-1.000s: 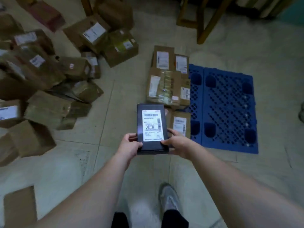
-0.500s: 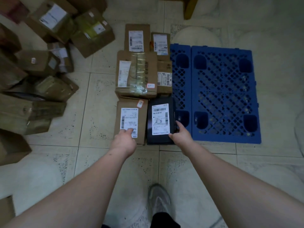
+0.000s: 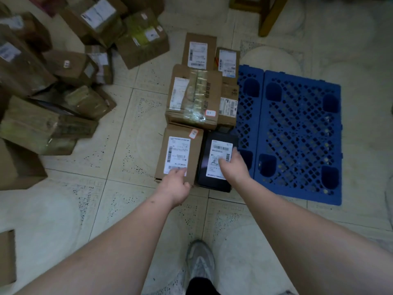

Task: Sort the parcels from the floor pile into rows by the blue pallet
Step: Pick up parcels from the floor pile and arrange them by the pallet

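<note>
Right hand (image 3: pixel 235 167) lies flat on the black parcel (image 3: pixel 214 161), fingers straight, gripping nothing; left hand (image 3: pixel 177 184) rests loosely on the brown parcel (image 3: pixel 179 153) beside it. Both parcels run lengthwise away, touching, against the blue pallet (image 3: pixel 297 135). Floor pile (image 3: pixel 53 81) waits far left.

Black parcel (image 3: pixel 214 162) flat beside blue pallet (image 3: pixel 297 133)

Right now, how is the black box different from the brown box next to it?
The black rectangular parcel is dark and glossy; the brown cardboard parcel is matte tan. The black one lies against the blue plastic pallet; the brown one sits further from it. Only the brown one has a small orange-edged sticker. Both lie flat with white shipping labels up.
</note>
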